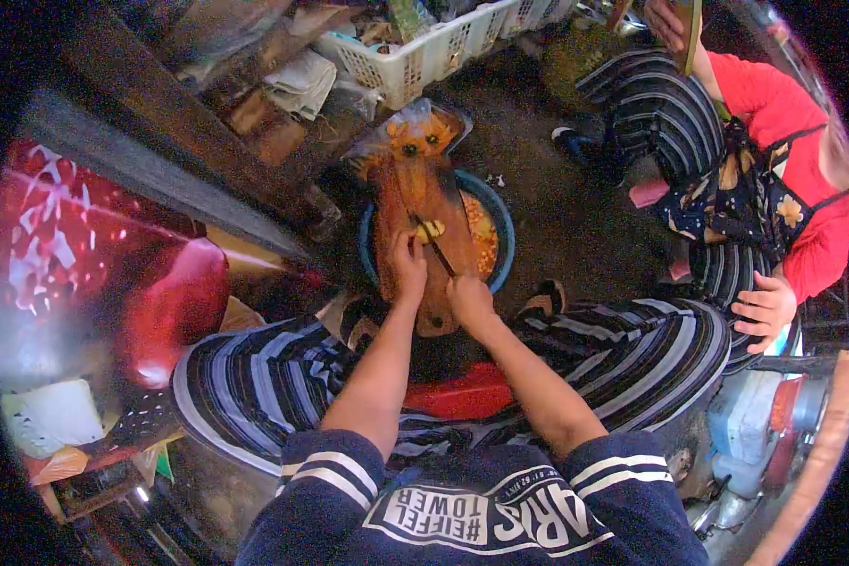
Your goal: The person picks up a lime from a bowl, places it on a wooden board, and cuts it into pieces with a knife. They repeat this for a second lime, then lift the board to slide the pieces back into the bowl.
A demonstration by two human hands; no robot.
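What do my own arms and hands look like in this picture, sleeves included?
Your left hand and right hand look bare, without gloves, as do both forearms. The short, dark navy sleeves each carry two white stripes. Rings are too small to tell.

Dark floor (561,231), small white scraps (496,180) on it near a blue basin (510,236). Long wooden board (453,226) laid across basin. Pale yellow piece (431,230) on board, around its middle. Clear bag (429,127) with orange contents at board's far end; can't tell if on it or just behind. Orange-yellow chopped bits (482,226) inside basin, right of board.
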